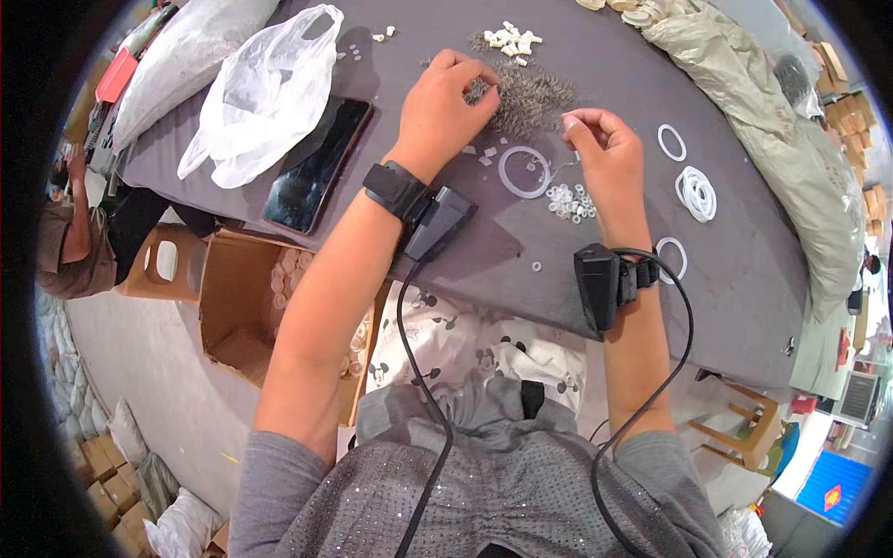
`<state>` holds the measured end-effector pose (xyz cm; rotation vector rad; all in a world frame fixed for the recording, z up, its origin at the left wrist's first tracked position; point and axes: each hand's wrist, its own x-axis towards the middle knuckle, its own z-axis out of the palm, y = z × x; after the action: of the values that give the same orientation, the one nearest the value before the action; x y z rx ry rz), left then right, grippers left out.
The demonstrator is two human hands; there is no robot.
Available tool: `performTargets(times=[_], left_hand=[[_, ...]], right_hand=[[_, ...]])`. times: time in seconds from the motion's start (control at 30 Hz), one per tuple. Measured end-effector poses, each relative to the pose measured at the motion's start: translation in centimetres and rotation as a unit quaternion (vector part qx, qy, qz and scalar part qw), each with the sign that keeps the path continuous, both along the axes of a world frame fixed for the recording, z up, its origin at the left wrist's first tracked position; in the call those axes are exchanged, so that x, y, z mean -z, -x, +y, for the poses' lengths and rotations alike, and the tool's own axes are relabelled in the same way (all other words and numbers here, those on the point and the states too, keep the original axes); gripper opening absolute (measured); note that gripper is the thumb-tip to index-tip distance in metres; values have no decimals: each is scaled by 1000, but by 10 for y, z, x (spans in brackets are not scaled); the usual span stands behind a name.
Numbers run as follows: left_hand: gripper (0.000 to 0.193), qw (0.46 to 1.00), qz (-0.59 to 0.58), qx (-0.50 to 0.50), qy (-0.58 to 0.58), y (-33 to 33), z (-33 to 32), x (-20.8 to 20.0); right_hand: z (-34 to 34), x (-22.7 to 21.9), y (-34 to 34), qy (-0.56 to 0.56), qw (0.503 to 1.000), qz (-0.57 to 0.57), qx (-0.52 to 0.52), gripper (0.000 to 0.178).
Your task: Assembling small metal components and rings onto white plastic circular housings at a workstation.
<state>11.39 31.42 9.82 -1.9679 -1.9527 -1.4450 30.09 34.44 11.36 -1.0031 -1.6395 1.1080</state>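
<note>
My left hand (446, 112) is curled at the left edge of a heap of fine grey metal pieces, perhaps small springs (535, 100). Its thumb and fingers bend round toward each other, and whatever they hold is hidden. To the right of the heap, my right hand (606, 158) is closed in a pinch; anything between its fingertips is too small to name. Between the hands lie a translucent ring (525, 173) and a cluster of small clear rings or washers (569, 203). Beyond the heap sits a group of small cream plastic parts (511, 41).
Left on the grey-covered table (735, 298) are a dark phone (318, 167) and a white plastic bag (265, 102). White rings (696, 194) lie at right, near a long wrapped bundle (753, 121). An open cardboard box (233, 307) stands below the table edge. Another person (84, 232) is at far left.
</note>
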Motion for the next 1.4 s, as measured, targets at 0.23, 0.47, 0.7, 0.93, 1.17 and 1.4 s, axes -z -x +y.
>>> performTargets(times=[0.23,0.47,0.7,0.93,1.17,1.4], left_hand=[[14,975,-208,74,4,0,1,1],[12,951,-234,198,41,-7,-1,-3],[13,937,-229,243,108,-9,-3,-2],[14,900,-322,279,94,-11,-3,0],[17,907,-314,272,72,-2,-1,1],[12,918,-343,193,38,2,-1,-3]], right_hand=[[-1,3,2,19,999,-18,-33,18],[-5,6,19,-59,994,51,-72,33],[-1,7,17,39,986,130,-93,25],[-3,8,16,57,986,137,-72,20],[3,-7,4,33,993,86,-71,22],[29,-8,-47,-8,984,-176,-24,16]])
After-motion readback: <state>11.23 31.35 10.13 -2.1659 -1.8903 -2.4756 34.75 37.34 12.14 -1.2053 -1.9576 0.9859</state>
